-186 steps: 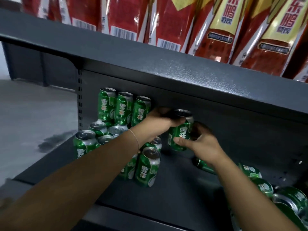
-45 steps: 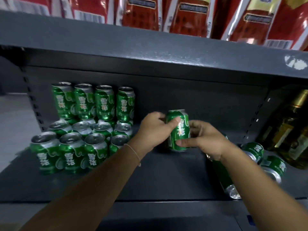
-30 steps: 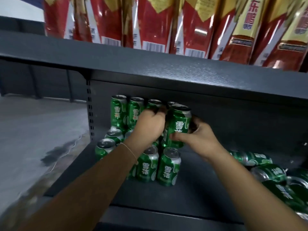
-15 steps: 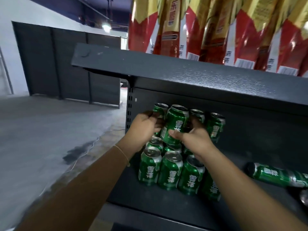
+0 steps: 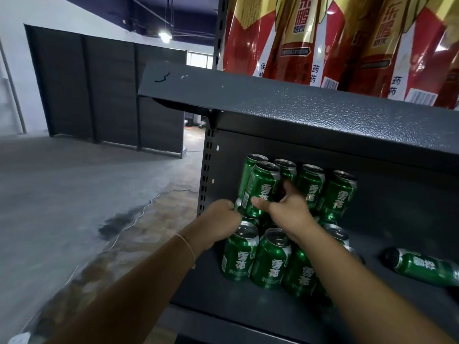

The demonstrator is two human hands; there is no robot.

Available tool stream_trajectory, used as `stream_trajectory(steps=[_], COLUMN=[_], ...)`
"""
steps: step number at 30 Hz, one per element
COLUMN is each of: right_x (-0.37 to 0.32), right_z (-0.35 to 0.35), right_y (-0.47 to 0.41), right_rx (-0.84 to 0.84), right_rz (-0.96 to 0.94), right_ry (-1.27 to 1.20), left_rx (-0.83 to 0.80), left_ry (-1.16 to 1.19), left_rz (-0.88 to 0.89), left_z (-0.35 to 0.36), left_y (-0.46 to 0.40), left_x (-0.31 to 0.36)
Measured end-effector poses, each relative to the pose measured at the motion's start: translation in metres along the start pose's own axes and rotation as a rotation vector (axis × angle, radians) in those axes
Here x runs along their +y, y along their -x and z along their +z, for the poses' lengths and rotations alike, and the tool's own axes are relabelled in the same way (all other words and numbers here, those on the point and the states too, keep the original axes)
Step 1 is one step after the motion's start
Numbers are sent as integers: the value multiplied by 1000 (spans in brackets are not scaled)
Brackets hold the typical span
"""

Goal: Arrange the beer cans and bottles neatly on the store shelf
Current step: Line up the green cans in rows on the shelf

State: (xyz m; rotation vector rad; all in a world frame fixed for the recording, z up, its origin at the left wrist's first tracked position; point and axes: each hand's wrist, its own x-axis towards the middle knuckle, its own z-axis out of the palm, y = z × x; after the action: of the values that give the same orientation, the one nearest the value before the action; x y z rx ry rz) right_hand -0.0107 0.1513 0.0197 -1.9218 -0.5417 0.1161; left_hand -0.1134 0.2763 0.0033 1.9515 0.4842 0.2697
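Both hands hold one green beer can point(image 5: 262, 187) upright at the left end of the upper tier of stacked cans. My right hand point(image 5: 288, 209) grips it with thumb in front and fingers behind. My left hand point(image 5: 223, 220) touches its lower left side; the fingertips are hidden behind the can. Several green cans point(image 5: 337, 192) stand stacked in a row behind it, and a front row of cans point(image 5: 270, 259) stands on the dark grey shelf point(image 5: 248, 304). One can point(image 5: 427, 266) lies on its side at the right.
The upper shelf board point(image 5: 323, 115) overhangs closely above the stacked cans and carries red and gold packages point(image 5: 347, 40). The perforated upright point(image 5: 207, 170) marks the shelf's left end. Beyond it lies grey concrete floor point(image 5: 74, 194) with a white cable, and dark wall panels.
Over the last 1.5 s both hands carried the can from mid-shelf leftward and up onto the stack. Since half a second ago it sits further left. The view swung left.
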Motion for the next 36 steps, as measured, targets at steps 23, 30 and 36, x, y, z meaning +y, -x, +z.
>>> stream_trajectory(steps=[23,30,36], right_x=[11,13,13], right_z=[18,17,9], right_y=[-13,-14,-5], right_rx=[21,29,22], right_rz=[-69,-76,-112], right_ry=[68,88,26], left_rx=[-57,-60,-6], left_ry=[-34,-91,-276], left_rz=[82,72,122], left_z=[14,15,12], left_y=[10,11,17], left_x=[-16,-15,-10])
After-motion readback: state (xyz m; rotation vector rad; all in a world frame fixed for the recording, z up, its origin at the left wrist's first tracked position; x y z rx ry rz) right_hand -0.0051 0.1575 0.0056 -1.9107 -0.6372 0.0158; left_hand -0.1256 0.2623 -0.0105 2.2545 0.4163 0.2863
